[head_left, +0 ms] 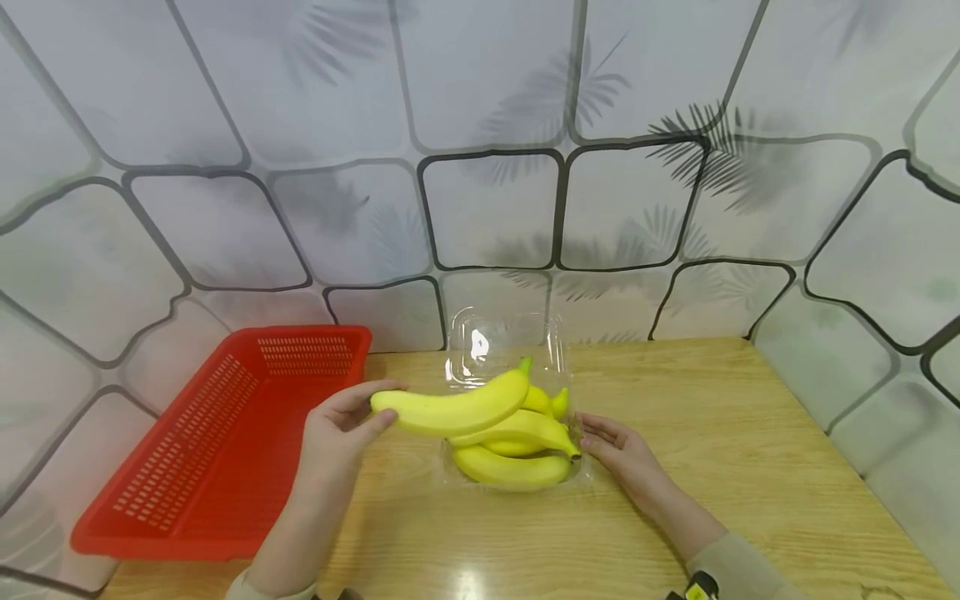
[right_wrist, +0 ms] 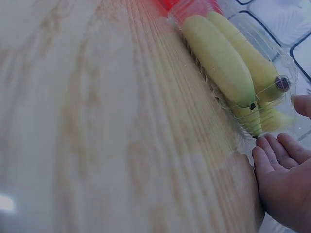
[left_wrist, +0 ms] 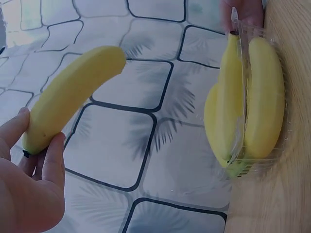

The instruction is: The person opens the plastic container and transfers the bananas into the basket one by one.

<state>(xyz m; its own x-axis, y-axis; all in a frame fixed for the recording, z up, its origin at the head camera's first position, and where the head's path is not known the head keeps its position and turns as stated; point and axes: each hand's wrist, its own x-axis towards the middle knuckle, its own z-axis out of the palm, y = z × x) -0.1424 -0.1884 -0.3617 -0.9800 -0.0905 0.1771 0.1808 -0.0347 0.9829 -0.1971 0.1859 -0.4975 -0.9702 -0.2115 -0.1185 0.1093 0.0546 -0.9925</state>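
Observation:
My left hand [head_left: 341, 433] pinches a yellow banana [head_left: 450, 410] near one end, thumb on one side and fingers on the other. In the left wrist view this banana [left_wrist: 73, 97] is raised well away from the box. A clear plastic clamshell box [head_left: 447, 478] with its lid [head_left: 510, 329] tipped up at the back holds several more bananas [head_left: 513, 468]. At the box's right end is my right hand [head_left: 618, 454]. Its fingers [right_wrist: 274, 153] lie fairly straight against that end, with the thumb apart from them near the rim.
A red plastic basket [head_left: 187, 546] with slotted walls stands on the wooden table [head_left: 712, 417] to the left, beside my left forearm. A patterned wall covering [head_left: 487, 217] rises behind the table and along both sides.

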